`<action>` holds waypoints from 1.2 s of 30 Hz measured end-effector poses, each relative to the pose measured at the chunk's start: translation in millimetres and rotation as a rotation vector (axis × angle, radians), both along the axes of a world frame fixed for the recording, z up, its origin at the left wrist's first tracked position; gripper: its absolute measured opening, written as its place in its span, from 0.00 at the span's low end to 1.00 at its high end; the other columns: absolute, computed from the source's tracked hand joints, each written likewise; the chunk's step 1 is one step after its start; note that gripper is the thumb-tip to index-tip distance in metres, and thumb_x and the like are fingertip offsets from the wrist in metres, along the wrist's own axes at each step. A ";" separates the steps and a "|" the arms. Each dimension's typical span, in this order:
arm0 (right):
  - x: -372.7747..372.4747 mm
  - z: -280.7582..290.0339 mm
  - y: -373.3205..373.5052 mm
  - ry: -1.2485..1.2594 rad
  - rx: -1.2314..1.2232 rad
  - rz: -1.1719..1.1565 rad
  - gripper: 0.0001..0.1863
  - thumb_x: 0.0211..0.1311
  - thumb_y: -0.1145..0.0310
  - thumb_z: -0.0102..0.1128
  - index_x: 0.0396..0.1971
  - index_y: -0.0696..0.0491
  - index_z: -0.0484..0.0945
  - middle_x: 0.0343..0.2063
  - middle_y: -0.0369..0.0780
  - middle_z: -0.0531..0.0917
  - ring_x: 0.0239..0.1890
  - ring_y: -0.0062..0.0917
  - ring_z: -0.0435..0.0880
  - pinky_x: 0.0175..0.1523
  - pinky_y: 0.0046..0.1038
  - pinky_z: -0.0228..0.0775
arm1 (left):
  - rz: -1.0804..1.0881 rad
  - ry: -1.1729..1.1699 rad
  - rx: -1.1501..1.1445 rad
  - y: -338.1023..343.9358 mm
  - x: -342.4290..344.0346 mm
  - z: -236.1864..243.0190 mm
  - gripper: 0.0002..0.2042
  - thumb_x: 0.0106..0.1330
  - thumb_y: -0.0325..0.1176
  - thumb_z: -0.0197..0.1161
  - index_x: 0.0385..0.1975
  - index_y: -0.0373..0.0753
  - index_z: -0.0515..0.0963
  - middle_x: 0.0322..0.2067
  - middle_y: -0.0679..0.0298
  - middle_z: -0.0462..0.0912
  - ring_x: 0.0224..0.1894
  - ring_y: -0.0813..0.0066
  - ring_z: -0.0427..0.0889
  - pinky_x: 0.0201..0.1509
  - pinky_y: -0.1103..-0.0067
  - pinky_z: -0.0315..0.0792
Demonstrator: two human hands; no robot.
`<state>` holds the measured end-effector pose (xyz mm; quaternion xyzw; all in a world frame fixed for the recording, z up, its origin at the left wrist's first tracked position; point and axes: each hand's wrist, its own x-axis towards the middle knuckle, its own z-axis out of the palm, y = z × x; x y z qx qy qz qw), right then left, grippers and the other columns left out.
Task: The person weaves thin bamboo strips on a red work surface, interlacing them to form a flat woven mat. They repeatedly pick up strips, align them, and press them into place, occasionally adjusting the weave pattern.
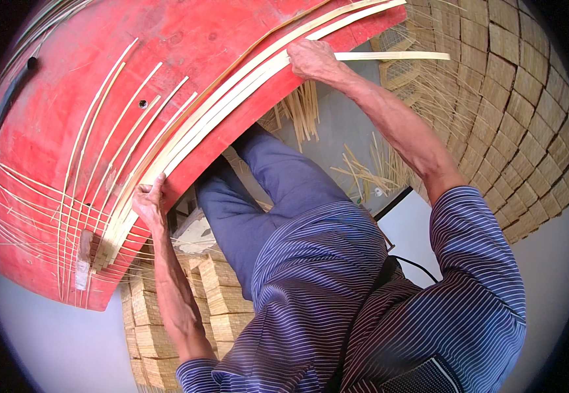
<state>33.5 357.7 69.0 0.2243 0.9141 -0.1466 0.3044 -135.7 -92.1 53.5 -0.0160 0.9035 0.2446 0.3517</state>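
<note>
Long, flat, pale bamboo strips (396, 56) run along the near edge of a red board (193, 49). My right hand (314, 60) is closed around strips near the board's right part, and one end sticks out to the right past it. Lower left, my left hand (149, 202) pinches the strips at the board's edge, thumb on top. Beyond that hand, thin strips cross in an open lattice (75, 209). A small block (84, 255) rests on the lattice beside the tight woven corner (106, 252). My curled fingertips are partly hidden.
Stacks of woven bamboo pieces (501, 72) rise at the right, with more stacks (153, 321) below the board at lower left. Loose bamboo slivers (373, 167) lie near my legs. A dark curved tool (12, 98) rests at the board's far left.
</note>
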 end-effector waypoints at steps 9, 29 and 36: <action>-6.3 0.0 1.3 -0.065 -0.030 -0.030 0.09 0.54 0.69 0.53 0.26 0.59 0.80 0.24 0.53 0.83 0.32 0.48 0.85 0.35 0.47 0.76 | -0.047 0.031 -0.078 -4.0 -0.7 -4.7 0.25 0.50 0.48 0.78 0.13 0.36 0.70 0.11 0.65 0.73 0.13 0.77 0.69 0.19 0.77 0.66; -1.4 3.6 37.7 -0.065 -0.119 0.062 0.15 0.55 0.59 0.59 0.27 0.57 0.82 0.28 0.52 0.84 0.37 0.47 0.85 0.42 0.44 0.77 | -0.015 -0.058 -0.074 -0.9 -3.6 2.4 0.26 0.51 0.54 0.75 0.13 0.36 0.73 0.13 0.63 0.76 0.19 0.73 0.75 0.28 0.72 0.71; 29.8 7.4 107.5 0.006 -0.164 0.100 0.16 0.60 0.55 0.59 0.24 0.54 0.78 0.23 0.46 0.79 0.32 0.42 0.79 0.36 0.43 0.68 | 0.012 -0.006 0.006 2.5 -1.6 2.5 0.23 0.52 0.44 0.78 0.15 0.38 0.68 0.12 0.65 0.72 0.13 0.80 0.68 0.17 0.80 0.63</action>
